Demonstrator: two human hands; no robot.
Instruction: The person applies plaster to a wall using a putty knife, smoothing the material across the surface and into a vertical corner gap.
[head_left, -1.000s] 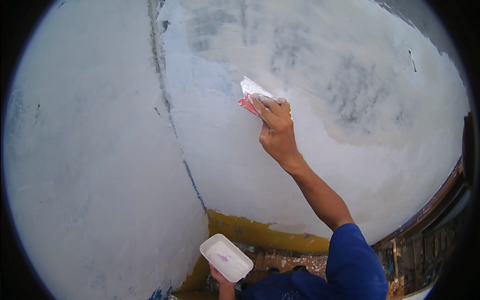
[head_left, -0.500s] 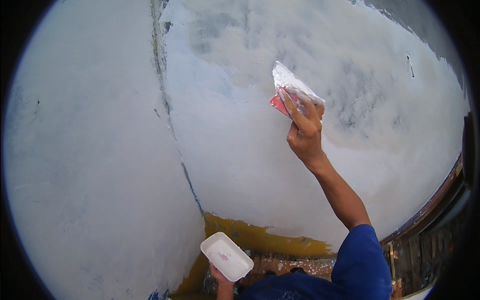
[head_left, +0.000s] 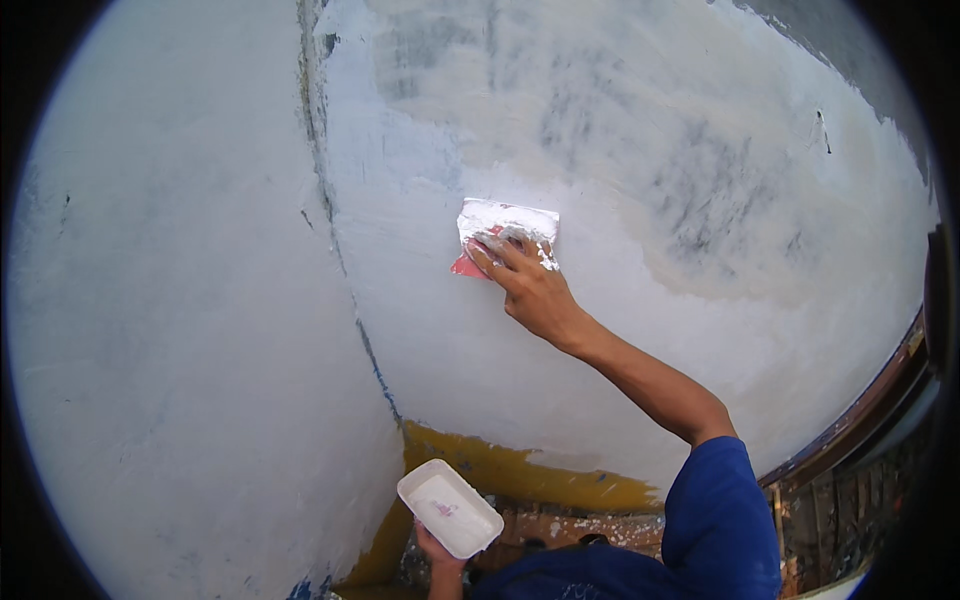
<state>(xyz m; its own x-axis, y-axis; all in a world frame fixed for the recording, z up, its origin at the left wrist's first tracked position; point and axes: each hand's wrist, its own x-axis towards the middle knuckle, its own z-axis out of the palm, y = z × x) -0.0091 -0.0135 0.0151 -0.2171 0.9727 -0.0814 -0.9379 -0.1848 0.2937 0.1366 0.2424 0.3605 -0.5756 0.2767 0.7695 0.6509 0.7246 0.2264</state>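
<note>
My right hand (head_left: 530, 285) grips a flat red putty spreader (head_left: 470, 266) whose face and far edge are coated in white putty. The spreader lies against the wall (head_left: 420, 330), and white smears cover my fingers. Low in the view, my left hand (head_left: 438, 550) holds a shallow white rectangular tray (head_left: 480, 528) from beneath and its near-left side. A thin layer of white putty with a pinkish spot lines the tray's inside. The tray hides most of my left fingers.
A second wall (head_left: 180, 300) meets the first at a rough, dark corner seam (head_left: 345, 270). Grey patches (head_left: 710, 200) show through the white coat. Along the bottom runs a mustard-yellow band (head_left: 530, 476). A brown wooden edge (head_left: 850, 430) curves at right, above debris.
My right hand has swept the spreader left and down across the wall, turning its edge nearly level. My left hand and the tray have barely shifted.
</note>
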